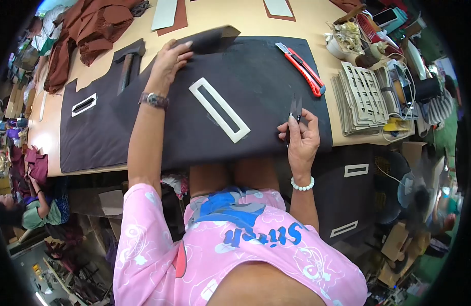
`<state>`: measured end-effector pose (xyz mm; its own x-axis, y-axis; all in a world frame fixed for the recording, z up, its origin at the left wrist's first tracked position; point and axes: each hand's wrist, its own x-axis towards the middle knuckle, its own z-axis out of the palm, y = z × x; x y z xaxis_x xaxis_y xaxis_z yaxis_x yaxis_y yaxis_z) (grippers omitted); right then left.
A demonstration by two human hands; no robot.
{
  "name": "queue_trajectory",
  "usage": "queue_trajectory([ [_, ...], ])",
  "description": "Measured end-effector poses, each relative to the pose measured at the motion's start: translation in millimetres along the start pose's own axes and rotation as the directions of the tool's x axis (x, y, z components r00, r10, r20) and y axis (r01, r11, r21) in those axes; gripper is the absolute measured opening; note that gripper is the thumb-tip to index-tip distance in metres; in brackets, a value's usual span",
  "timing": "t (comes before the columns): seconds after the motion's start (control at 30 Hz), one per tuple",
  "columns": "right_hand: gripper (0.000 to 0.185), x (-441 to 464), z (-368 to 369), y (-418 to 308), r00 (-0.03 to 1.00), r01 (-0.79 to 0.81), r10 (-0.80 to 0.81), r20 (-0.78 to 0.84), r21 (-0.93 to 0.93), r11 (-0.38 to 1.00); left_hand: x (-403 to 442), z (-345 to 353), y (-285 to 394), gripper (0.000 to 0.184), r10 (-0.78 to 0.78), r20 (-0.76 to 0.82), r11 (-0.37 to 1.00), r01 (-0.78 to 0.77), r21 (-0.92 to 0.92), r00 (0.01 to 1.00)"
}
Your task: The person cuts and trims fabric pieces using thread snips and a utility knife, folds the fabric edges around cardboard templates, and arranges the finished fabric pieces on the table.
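Note:
My left hand (169, 64), with a watch at its wrist, rests against the folded-back far edge of a dark fabric piece (169, 137); its fingers are loosely apart. In my right hand (302, 136) is a pair of thread snips (295, 108), blades pointing away from me. On the fabric between my hands lies a white rectangular frame (220, 109) around a long slot. Beyond the snips, a red utility knife (302, 69) lies with its blade toward the upper left. A hammer (125, 71) is at the left, partly covered by the fabric.
Another white-framed slot (84, 105) shows at the left. Brown fabric (92, 25) is heaped at the back left. Stacked slotted card pieces (360, 97) and a tub of scraps (345, 41) stand on the right. A person (39, 211) sits at the far left.

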<state>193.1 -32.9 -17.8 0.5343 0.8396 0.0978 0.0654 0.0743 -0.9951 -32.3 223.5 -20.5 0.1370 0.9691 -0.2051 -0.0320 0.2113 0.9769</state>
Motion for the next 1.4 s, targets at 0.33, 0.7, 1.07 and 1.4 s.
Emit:
queue_trajectory([
  [0.33, 0.017, 7, -4, -1, 0.999, 0.040, -0.031, 0.044, -0.227, 0.973, 51, 34, 11, 0.092, 0.283, 0.015, 0.956, -0.283, 0.076, 0.959],
  [0.7, 0.019, 15, -6, 0, 0.904, 0.418, -0.299, 0.305, -0.485, 0.768, -22, 16, -35, 0.065, 0.381, 0.370, 0.022, -0.408, 0.913, 0.847],
  [1.07, 0.033, 93, -17, -7, 0.820, 0.485, -0.510, 0.259, -0.788, 0.379, -45, -3, -13, 0.042, 0.423, 0.522, -0.128, -0.521, 0.844, 0.741],
  [1.4, 0.042, 126, -16, -11, 0.917, 0.371, -0.286, 0.279, -0.859, 0.352, -137, 0, -31, 0.062, 0.543, 0.336, 0.386, -0.584, 0.714, 0.769],
])
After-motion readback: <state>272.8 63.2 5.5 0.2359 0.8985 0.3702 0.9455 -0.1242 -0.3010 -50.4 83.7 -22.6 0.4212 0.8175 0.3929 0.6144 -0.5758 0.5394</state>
